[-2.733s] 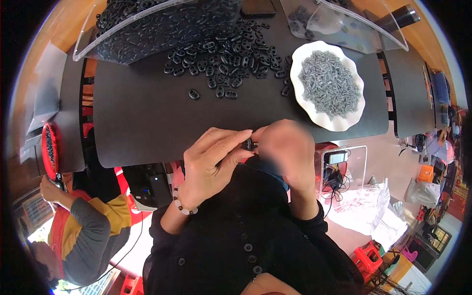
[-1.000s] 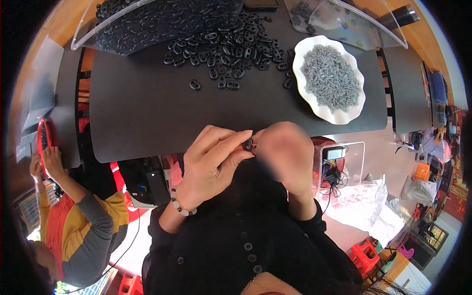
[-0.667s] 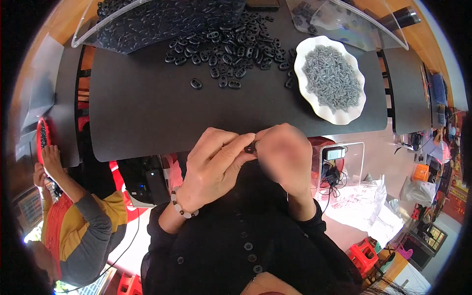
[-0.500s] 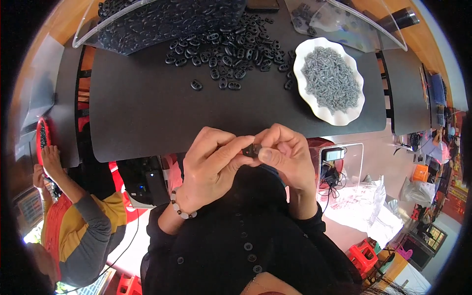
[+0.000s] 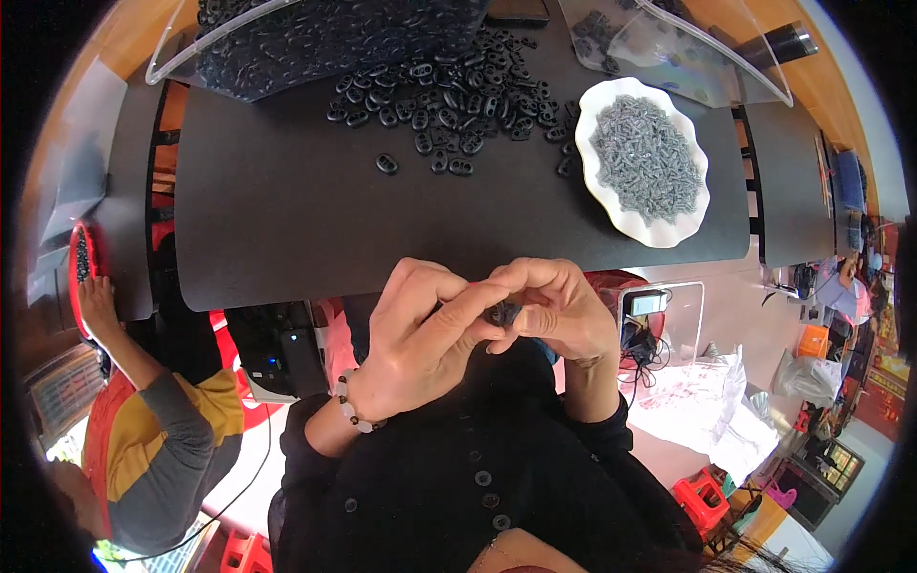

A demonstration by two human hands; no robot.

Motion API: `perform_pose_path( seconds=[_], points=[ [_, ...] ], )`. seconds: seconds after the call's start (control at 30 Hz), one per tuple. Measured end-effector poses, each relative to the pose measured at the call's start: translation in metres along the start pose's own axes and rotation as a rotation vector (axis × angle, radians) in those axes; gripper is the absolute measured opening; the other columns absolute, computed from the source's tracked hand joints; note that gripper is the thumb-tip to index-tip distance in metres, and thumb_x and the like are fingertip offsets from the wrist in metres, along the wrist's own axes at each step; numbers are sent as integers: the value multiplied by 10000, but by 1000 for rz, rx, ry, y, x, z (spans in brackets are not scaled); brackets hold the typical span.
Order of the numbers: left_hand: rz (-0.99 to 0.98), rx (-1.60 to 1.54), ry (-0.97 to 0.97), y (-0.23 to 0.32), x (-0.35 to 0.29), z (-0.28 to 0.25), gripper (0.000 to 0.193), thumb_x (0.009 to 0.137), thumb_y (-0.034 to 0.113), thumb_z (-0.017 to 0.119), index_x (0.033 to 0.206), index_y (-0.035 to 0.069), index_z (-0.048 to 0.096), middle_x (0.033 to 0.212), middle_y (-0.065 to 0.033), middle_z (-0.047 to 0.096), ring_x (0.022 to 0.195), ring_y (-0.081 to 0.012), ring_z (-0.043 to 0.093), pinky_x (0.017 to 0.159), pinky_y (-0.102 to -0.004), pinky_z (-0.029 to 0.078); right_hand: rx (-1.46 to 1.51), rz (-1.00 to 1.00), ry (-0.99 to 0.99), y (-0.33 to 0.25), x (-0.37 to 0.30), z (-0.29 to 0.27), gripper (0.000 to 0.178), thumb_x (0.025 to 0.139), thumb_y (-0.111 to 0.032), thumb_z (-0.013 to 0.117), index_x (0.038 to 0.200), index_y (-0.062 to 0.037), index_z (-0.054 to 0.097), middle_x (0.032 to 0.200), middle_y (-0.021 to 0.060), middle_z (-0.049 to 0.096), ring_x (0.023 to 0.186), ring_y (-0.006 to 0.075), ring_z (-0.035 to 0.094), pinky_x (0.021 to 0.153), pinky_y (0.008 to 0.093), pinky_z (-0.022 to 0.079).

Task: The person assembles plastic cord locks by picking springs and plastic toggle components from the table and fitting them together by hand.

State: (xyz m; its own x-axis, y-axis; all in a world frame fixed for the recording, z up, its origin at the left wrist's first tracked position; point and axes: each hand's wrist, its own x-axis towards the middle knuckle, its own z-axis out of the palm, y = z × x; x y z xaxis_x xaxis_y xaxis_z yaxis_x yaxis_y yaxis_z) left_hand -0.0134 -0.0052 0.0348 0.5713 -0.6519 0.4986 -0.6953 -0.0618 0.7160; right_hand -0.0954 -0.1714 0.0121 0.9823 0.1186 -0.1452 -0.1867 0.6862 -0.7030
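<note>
In front of my chest, just off the table's near edge, both hands meet around a small black cord lock (image 5: 501, 312). My left hand (image 5: 415, 334), with a beaded bracelet at the wrist, pinches it from the left between thumb and fingers. From the other side my right hand (image 5: 564, 310) closes on it, thumb pressed against its end. Fingers cover most of the piece. Loose black two-hole cord-lock parts (image 5: 449, 119) lie heaped at the back of the table, several of them apart at the front. A white scalloped dish (image 5: 621, 218) holds many small metallic springs (image 5: 648, 158).
A clear bin (image 5: 334, 48) full of black parts stands at the back left; another clear bin (image 5: 669, 48) lies at the back right. The dark table (image 5: 287, 229) has a rounded near edge. At left a co-worker (image 5: 172, 430) handles parts at a red tray (image 5: 78, 248).
Both hands have dropped slightly toward my body, still pinching the cord lock. My right thumb now lies flatter against it. The whole view has shifted a little.
</note>
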Motion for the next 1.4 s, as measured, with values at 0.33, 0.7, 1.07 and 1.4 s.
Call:
perform_pose_path(
  seconds=[0.33, 0.7, 1.07, 1.4],
  points=[
    [-40, 72, 13, -5, -2, 2, 427, 600, 50, 781, 1010, 38, 663, 780, -33, 496, 705, -197, 501, 584, -289, 431, -150, -9, 285, -5, -3, 12, 173, 827, -148, 699, 858, 0, 617, 784, 53, 632, 693, 109, 618, 633, 233, 533],
    [-211, -98, 46, -1, -7, 7, 370, 633, 74, 795, 984, 37, 681, 815, -40, 559, 601, -129, 545, 507, -249, 448, -267, -9, 270, -12, -5, 13, 144, 845, -128, 669, 795, -4, 615, 692, 23, 598, 630, 68, 552, 585, 192, 438],
    [-207, -160, 99, -4, -12, 11, 368, 652, 47, 784, 1002, 12, 673, 831, -97, 651, 706, -201, 622, 609, -294, 517, -543, -125, 317, -14, -8, 24, 112, 842, -63, 647, 778, 5, 586, 706, 8, 576, 640, 42, 527, 575, 188, 412],
    [-181, -190, 85, -3, -14, 10, 369, 652, 67, 784, 994, 2, 664, 823, -96, 643, 727, -220, 618, 642, -314, 512, -728, -149, 362, -20, -8, 31, 94, 814, -48, 635, 755, 5, 585, 682, 4, 573, 622, 32, 506, 558, 189, 388]
  ],
)
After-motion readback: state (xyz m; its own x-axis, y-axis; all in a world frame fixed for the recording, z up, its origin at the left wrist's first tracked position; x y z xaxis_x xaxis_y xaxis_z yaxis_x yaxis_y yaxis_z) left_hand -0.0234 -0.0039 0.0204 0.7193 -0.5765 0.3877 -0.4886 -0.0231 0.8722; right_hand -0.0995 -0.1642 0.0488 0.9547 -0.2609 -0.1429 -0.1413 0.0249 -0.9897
